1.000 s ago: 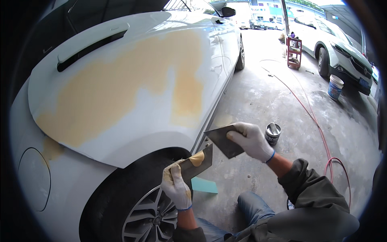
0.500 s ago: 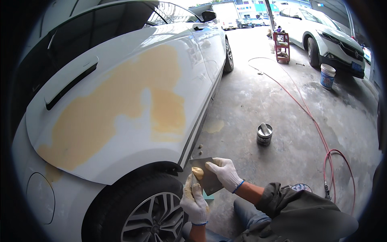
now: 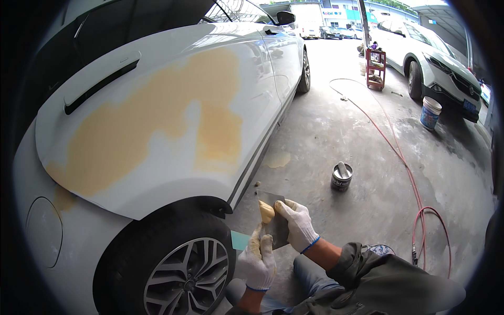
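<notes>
Both my hands wear white knit gloves with yellowish stains. My right hand (image 3: 299, 226) grips a flat grey putty spreader (image 3: 277, 231) by its right edge, thumb on top. A soft lump of yellow-beige putty (image 3: 266, 211) sits on the spreader's left side. Just below the putty, my left hand (image 3: 258, 260) is closed at the spreader's lower left; a thin edge shows at its fingertips, but what it pinches is mostly hidden. Beside us stands a white car whose rear door (image 3: 173, 173) carries a broad yellow filler patch (image 3: 113, 139).
The rear wheel (image 3: 189, 283) is close on my left, with a turquoise flat piece (image 3: 240, 241) beside it. An open can (image 3: 342, 177) with a lid or tool across it stands on the concrete. A red hose (image 3: 407, 163), a bucket (image 3: 430, 113) and a red cart (image 3: 375, 68) lie beyond.
Both hands and the spreader have shifted slightly right in view, and the spreader stands steeper. The putty lump now bulges to a point. The turquoise piece shows more beside the wheel.
</notes>
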### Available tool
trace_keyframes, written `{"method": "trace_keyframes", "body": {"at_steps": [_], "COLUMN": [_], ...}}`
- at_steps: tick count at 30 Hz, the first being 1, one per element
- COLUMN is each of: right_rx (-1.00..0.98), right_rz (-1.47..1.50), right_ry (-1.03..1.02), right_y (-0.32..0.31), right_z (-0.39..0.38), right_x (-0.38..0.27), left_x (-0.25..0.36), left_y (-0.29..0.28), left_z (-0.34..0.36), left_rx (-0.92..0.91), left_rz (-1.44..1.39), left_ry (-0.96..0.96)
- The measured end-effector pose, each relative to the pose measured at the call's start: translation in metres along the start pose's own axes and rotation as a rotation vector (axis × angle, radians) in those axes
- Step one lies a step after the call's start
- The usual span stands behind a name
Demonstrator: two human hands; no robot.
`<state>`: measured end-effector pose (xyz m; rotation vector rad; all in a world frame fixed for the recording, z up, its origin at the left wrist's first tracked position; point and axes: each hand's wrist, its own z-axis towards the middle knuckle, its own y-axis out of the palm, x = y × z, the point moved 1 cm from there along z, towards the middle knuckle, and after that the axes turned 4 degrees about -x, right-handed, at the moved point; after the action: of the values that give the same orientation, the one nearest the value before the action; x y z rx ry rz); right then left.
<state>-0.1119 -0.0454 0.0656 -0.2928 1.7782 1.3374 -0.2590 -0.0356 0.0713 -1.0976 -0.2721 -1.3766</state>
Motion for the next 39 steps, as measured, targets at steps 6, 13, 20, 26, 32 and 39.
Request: {"method": "trace_keyframes", "body": {"at_steps": [6, 13, 20, 26, 32, 39], "right_rx": [-0.126, -0.841, -0.887, -1.009, -0.735, -0.564], "right_rz": [-0.233, -0.804, -1.136, -1.262, -0.770, -0.341], "right_ry": [-0.514, -0.313, -0.183, -0.204, -0.103, 0.065], "right_y": [0.015, 0.040, 0.053, 0.052, 0.064, 0.062], "right_z": [0.006, -0.014, -0.017, -0.005, 0.017, 0.017], "right_x": [-0.034, -0.047, -0.034, -0.029, 0.024, 0.084], "left_x": [-0.018, -0.035, -0.059, -0.084, -0.089, -0.103], "left_y": [-0.032, -0.062, -0.081, -0.110, -0.148, -0.127], "left_z": [-0.002, 0.004, -0.007, -0.014, -0.018, -0.035], "left_rx": [0.003, 0.180, 0.342, 0.392, 0.115, -0.320], "left_rz": [-0.162, -0.364, -0.513, -0.494, -0.618, -0.539], "left_ry": [-0.109, -0.211, -0.240, -0.326, -0.396, -0.464]}}
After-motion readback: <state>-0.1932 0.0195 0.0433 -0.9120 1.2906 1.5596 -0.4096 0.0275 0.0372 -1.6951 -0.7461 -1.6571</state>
